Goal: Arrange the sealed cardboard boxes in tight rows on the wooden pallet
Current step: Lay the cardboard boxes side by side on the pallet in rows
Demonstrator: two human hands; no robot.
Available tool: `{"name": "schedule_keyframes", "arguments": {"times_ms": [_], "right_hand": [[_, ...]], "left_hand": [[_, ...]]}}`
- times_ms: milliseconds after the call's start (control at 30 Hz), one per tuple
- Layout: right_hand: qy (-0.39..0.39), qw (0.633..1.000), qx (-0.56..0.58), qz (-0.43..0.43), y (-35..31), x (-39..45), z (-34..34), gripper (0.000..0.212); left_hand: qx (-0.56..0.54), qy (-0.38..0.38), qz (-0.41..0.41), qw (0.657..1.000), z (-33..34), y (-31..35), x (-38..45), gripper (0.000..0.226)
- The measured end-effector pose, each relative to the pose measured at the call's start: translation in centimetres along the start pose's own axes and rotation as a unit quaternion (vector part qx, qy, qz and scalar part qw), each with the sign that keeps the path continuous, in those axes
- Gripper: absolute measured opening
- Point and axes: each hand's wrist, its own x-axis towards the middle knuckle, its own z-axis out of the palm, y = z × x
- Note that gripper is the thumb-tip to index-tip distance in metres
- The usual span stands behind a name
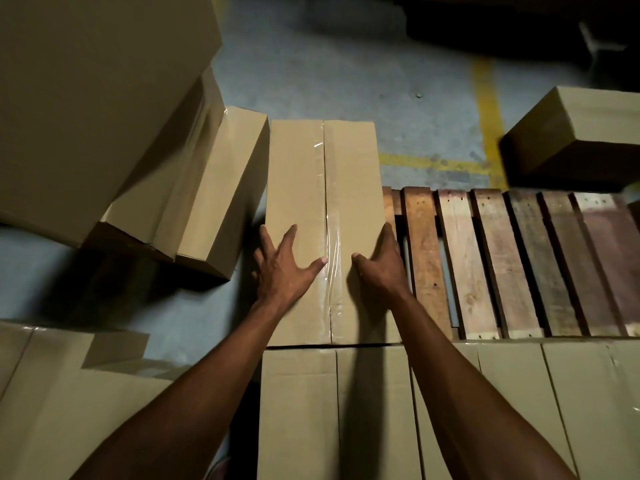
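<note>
Cardboard boxes, at least eight in view: one long taped box (pixel 323 216) under both hands, three in the near row (pixel 334 410), three stacked or leaning at left (pixel 214 188), one apart at right (pixel 581 133). One wooden pallet (pixel 512 261). Two hands: left (pixel 282 268), right (pixel 381 263).

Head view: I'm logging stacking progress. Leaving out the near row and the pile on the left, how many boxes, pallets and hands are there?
Brown cardboard boxes: 2 (tape-sealed box under both hands, plain box at far right)
Slatted wooden pallet: 1
Bare hands: 2 (left hand, right hand)
Total: 5
</note>
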Motion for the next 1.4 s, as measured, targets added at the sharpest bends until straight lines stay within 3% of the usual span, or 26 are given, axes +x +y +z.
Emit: {"name": "schedule_keyframes", "arguments": {"times_ms": [600,1100,1267,1400], "right_hand": [[-0.074,0.993,0.088,0.000,2.5,-0.4,-2.4,0.107],[-0.065,0.997,0.036,0.004,3.1,-0.4,-2.0,0.113],[-0.004,1.000,-0.012,-0.006,3.3,-1.1,-1.4,0.103],[0.002,0.999,-0.033,-0.011,4.0,-1.7,-0.7,0.100]], "left_hand": [[0.026,0.009,-0.012,1.000,1.4,0.4,-1.2,0.105],[0.072,-0.011,-0.009,0.997,2.6,0.9,-1.5,0.110],[0.068,-0.002,0.002,0.998,2.2,0.5,-1.6,0.110],[0.056,-0.006,-0.002,0.998,1.8,0.2,-2.1,0.107]]}}
